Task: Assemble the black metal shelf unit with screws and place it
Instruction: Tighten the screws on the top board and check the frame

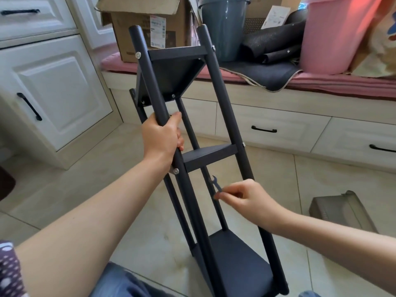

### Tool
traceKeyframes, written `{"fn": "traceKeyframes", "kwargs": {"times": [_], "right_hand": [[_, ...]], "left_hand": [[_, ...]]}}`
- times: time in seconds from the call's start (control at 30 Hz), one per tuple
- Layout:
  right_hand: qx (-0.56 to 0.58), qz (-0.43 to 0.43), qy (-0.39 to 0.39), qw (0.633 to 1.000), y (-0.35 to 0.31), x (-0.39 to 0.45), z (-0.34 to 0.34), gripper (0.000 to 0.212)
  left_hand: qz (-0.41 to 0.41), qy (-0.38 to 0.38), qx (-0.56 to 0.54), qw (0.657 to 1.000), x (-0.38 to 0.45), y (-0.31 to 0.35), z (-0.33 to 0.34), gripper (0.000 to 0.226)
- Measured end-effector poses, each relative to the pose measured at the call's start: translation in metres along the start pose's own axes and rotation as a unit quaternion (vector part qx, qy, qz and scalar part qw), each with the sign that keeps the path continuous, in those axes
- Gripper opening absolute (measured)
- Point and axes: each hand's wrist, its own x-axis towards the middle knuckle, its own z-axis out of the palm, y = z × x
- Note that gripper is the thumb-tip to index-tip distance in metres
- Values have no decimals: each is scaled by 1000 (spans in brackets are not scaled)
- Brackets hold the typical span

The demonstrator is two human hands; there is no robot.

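Note:
The black metal shelf unit (220, 86) leans tilted away from me over the tiled floor, its lower end near my knees. It has three triangular shelves between round black posts, with silver screw heads (176, 171) showing at the joints. My left hand (162, 138) grips the left front post between the top and middle shelves. My right hand (244, 197) pinches a small flat wrench (215, 183) just below the middle shelf, between the posts; the wrench's open jaw points up.
White cabinets (55, 97) stand on the left. A window bench with drawers (278, 127) runs behind, carrying a cardboard box (150, 28), a grey bucket (225, 26), dark mats and a pink tub (330, 33). A grey packet (340, 211) lies on the floor at right.

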Motion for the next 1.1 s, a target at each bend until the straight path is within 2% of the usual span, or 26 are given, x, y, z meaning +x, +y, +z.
{"fn": "traceKeyframes", "kwargs": {"times": [0.17, 0.3, 0.57, 0.83, 1.1], "right_hand": [[-10, 0, -10, 1000, -7, 1, 29, 26], [23, -9, 36, 999, -12, 5, 41, 27], [15, -48, 80, 996, -16, 1, 43, 25], [51, -25, 78, 995, -19, 7, 49, 28], [19, -75, 120, 990, -18, 10, 52, 21]], "left_hand": [[26, -19, 41, 999, -6, 2, 0, 20], [30, -28, 60, 997, -6, 1, -2, 18], [48, -4, 79, 996, -3, -3, -3, 16], [58, 5, 81, 995, -3, -5, -4, 13], [70, -2, 87, 994, -5, -5, -5, 14]]}}
